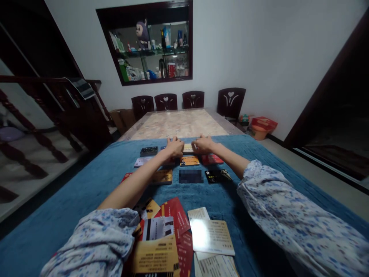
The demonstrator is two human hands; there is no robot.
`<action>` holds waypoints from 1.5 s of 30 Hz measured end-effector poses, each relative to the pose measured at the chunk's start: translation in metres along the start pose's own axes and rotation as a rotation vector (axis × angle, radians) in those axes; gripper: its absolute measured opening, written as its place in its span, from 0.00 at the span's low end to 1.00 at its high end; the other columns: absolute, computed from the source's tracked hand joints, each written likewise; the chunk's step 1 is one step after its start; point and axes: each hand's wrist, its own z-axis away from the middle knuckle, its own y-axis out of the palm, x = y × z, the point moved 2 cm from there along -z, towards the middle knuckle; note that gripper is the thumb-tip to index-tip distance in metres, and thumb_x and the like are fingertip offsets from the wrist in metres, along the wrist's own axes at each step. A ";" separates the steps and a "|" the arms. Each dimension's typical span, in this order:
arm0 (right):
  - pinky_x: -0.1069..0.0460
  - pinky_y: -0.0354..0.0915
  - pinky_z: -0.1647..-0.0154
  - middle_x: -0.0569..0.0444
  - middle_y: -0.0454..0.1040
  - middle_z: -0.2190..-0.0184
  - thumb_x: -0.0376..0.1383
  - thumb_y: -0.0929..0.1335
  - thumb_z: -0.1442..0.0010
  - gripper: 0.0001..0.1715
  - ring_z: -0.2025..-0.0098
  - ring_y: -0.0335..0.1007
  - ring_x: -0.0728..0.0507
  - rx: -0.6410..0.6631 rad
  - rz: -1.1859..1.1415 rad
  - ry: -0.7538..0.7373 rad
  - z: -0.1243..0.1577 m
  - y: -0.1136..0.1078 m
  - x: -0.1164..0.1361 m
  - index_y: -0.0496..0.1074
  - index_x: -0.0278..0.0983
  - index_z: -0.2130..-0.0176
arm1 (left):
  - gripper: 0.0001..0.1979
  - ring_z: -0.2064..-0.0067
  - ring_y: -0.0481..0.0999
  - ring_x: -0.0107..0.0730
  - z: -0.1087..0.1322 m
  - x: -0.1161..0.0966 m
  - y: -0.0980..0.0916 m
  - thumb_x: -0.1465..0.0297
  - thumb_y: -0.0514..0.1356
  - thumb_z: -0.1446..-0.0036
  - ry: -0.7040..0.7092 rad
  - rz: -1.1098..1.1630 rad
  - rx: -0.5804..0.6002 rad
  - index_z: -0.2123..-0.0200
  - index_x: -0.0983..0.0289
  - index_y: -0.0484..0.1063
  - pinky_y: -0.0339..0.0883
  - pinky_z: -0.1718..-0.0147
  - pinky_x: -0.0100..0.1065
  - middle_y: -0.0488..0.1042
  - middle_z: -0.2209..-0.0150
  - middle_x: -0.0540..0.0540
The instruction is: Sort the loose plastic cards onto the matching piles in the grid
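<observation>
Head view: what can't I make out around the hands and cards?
All in the head view:
- Pale stack: ends hidden by the left hand and right hand; print too small.
- Red card: partly behind the left forearm.
- Dark blue card: face pixelated.
- Near cards: cut off by the bottom edge.
</observation>
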 end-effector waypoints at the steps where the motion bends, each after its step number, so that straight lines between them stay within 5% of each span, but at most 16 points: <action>1: 0.32 0.59 0.48 0.42 0.74 0.49 0.40 0.64 0.40 0.18 0.43 0.59 0.29 0.008 -0.001 0.002 -0.002 0.001 0.000 0.74 0.40 0.52 | 0.14 0.43 0.61 0.52 -0.002 0.000 0.002 0.75 0.57 0.50 -0.003 0.005 0.012 0.58 0.64 0.72 0.55 0.47 0.60 0.73 0.50 0.63; 14: 0.31 0.57 0.46 0.40 0.75 0.49 0.37 0.63 0.40 0.20 0.41 0.58 0.28 0.103 0.004 0.030 -0.011 0.003 0.003 0.75 0.39 0.50 | 0.14 0.42 0.59 0.55 -0.024 0.008 0.021 0.76 0.58 0.54 0.018 0.036 0.128 0.62 0.63 0.75 0.54 0.47 0.62 0.73 0.49 0.63; 32: 0.32 0.57 0.42 0.40 0.67 0.40 0.37 0.64 0.45 0.28 0.35 0.52 0.28 0.166 0.022 0.141 -0.032 0.012 0.012 0.73 0.39 0.45 | 0.18 0.41 0.60 0.60 -0.030 0.001 0.020 0.70 0.62 0.56 0.001 -0.037 0.190 0.58 0.65 0.77 0.52 0.45 0.65 0.72 0.48 0.69; 45: 0.29 0.56 0.46 0.35 0.68 0.43 0.43 0.62 0.40 0.28 0.40 0.57 0.26 0.021 0.077 0.043 -0.014 0.000 0.011 0.72 0.36 0.44 | 0.17 0.40 0.59 0.54 -0.011 0.003 0.006 0.70 0.58 0.48 0.066 -0.072 0.098 0.53 0.66 0.73 0.51 0.43 0.61 0.71 0.46 0.68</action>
